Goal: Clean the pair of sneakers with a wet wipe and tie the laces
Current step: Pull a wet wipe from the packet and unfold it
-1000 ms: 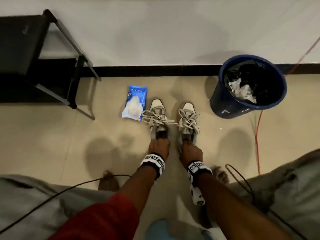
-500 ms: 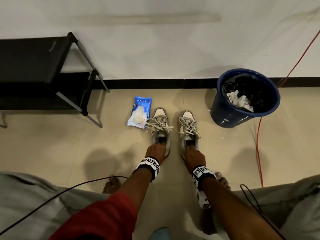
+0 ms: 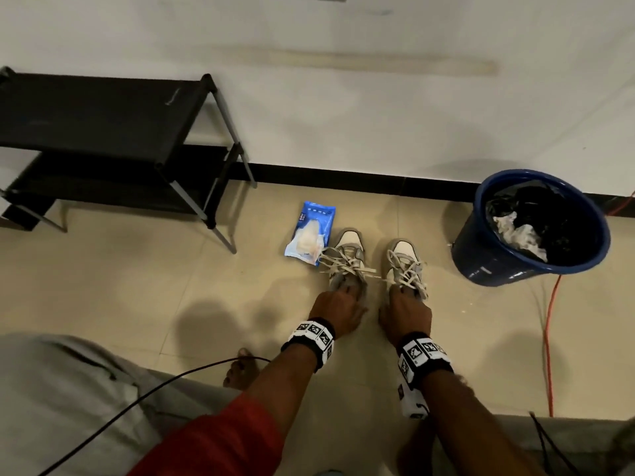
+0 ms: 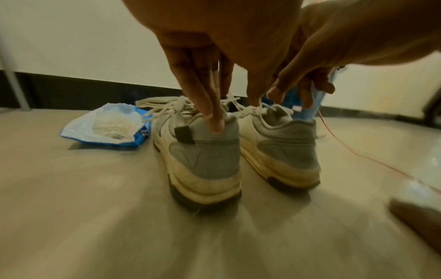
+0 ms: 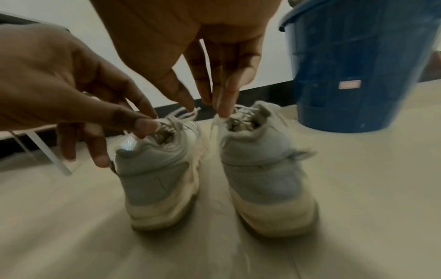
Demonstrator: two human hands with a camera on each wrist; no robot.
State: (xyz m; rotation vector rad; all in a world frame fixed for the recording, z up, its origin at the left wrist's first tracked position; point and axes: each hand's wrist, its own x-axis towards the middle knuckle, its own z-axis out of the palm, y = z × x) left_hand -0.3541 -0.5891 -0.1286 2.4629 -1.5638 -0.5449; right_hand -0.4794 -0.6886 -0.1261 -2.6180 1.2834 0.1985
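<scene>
Sneakers (image 3: 374, 266) side by side, laces loose.
Left hand (image 3: 335, 309) fingers (image 4: 210, 105) straight on one heel; right hand (image 3: 409, 312) fingers apart over the other. Tying is left; cleaning unclear.

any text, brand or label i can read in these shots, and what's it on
Nothing reads in full.
"me": a cut-off fragment on the blue wipe pack in the left wrist view; the same print on it in the head view is too small.
Pink label on the blue bin: blurred, unreadable.
Wristbands: black-and-white square markers, no letters.
Sneakers: no print that can be read.
</scene>
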